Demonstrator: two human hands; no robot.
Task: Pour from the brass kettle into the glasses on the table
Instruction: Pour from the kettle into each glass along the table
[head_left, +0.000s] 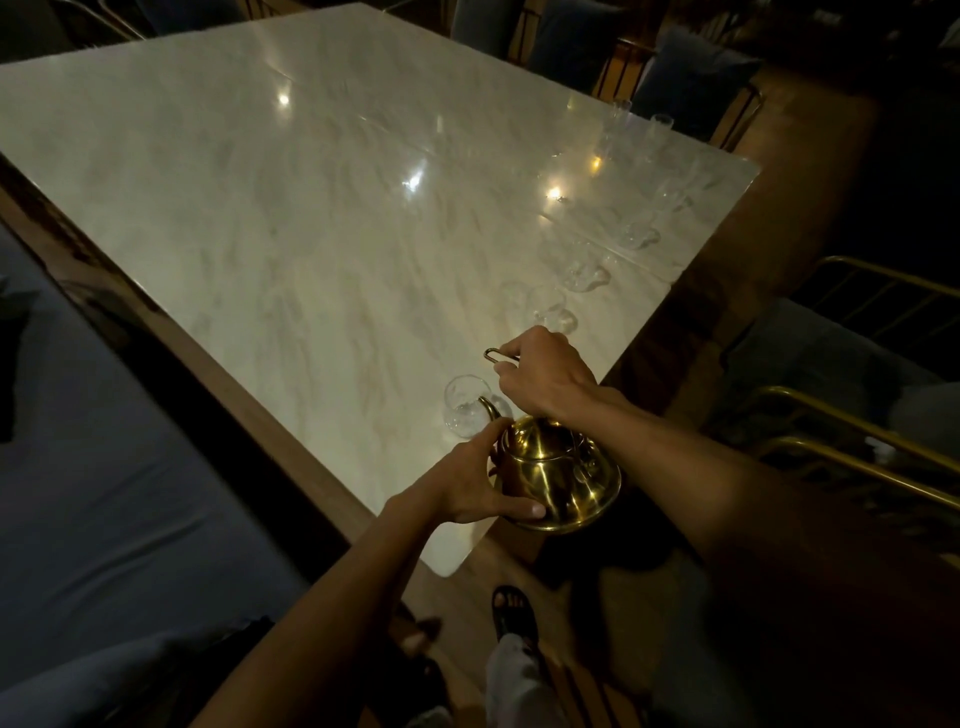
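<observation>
The fingers (511, 512) of the left hand (467, 488) are spread and pressed flat against the round side of the kettle (563, 478), thumb low on the belly, the rest curled up near the root of the spout (488, 408). The right hand (545, 379) is closed in a fist around the wire handle (493, 355), whose looped end sticks out past the knuckles. Between the two hands the kettle hangs over the near corner of the table (311, 208), tipped forward so the spout's tip sits at the rim of the nearest glass (465, 408).

By my reading the pouring is at its very start: this first glass is the one being served, and I cannot tell whether any liquid is running or how full it is. A row of further glasses (556, 309) stretches away along the right edge towards the far corner, and they look empty, though the dim light and glare make that uncertain. So most of the work seems left.

The kettle is polished brass, squat and bulbous with a domed lid and a thin curved spout, bright with reflections. The glasses are clear, thin and rounded, almost vanishing against the table top, which is pale, glossy, veined stone with a dark wooden edge and lamp glints on it
</observation>
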